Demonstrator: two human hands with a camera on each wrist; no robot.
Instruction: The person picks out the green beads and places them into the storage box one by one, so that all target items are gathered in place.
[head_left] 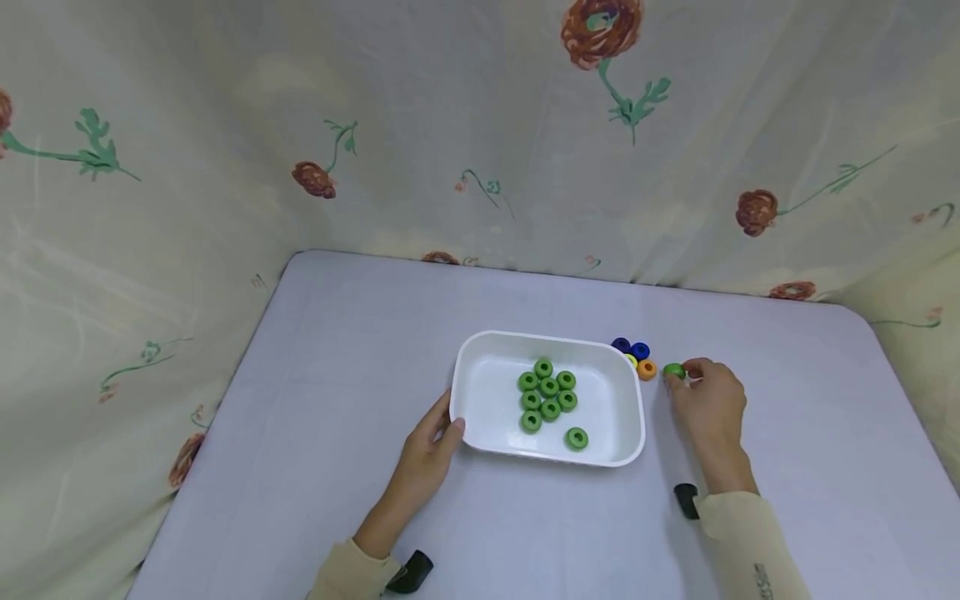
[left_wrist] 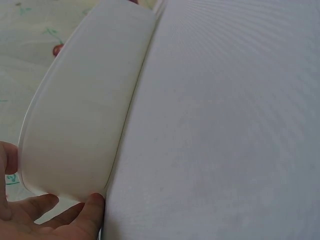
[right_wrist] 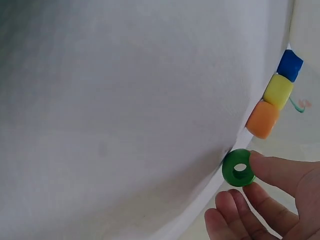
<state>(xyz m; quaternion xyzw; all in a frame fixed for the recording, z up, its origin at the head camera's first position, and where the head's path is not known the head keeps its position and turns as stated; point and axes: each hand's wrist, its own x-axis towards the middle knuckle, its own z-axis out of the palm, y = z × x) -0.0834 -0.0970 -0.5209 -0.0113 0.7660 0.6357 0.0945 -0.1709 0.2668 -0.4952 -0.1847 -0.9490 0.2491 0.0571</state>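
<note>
A white rectangular tray sits mid-table, holding several green ring-shaped beads, mostly clustered, with one bead apart near the front. At the tray's left end, my left hand grips it, thumb at the rim; in the left wrist view its fingers touch the tray's outer wall. To the right of the tray, my right hand pinches a green bead between thumb and finger, at the tabletop. Whether that bead touches the table I cannot tell.
Beside the tray's back right corner lie an orange bead, a yellow bead partly hidden by the rim, a blue bead and a dark blue bead. A flowered cloth hangs behind the white-covered table.
</note>
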